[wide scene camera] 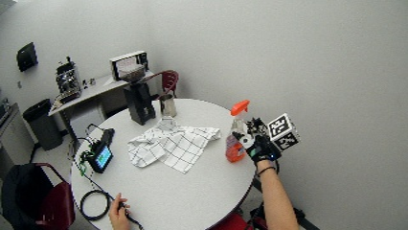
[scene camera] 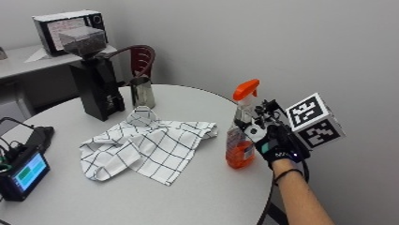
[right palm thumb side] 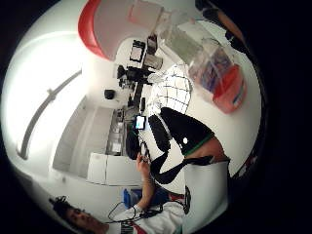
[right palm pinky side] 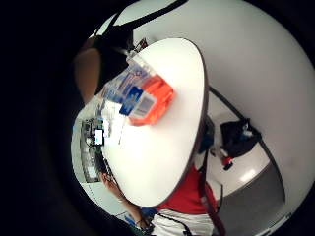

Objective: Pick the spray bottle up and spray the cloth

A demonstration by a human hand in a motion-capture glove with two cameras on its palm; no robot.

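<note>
**Spray bottle held upright at the right edge of the table**

A round white table (scene camera: 187,197) is seen from the outside view, with a person's forearm reaching in from the near right. The gloved right hand (scene camera: 279,143) is placed against the right side of the spray bottle (scene camera: 242,126). Its fingers appear to be wrapped around the bottle's neck, just under the orange trigger head, though the fingertips are hidden behind the bottle. The bottle is kept upright, its orange liquid filling the lower part; whether its base touches the tabletop cannot be told.

The checked cloth (scene camera: 146,145), white with dark lines, is spread in loose folds on the table to the left of the bottle, near it but apart from it. Farther back on the left, a black grinder-like machine (scene camera: 97,89) and a metal cup (scene camera: 143,92) are stood side by side. A small screen device (scene camera: 24,171) is set at the near left edge.

In the wide outside view, the bare left hand (wide scene camera: 119,211) is rested at the near edge of the table, touching a black cable (wide scene camera: 96,203).
</note>
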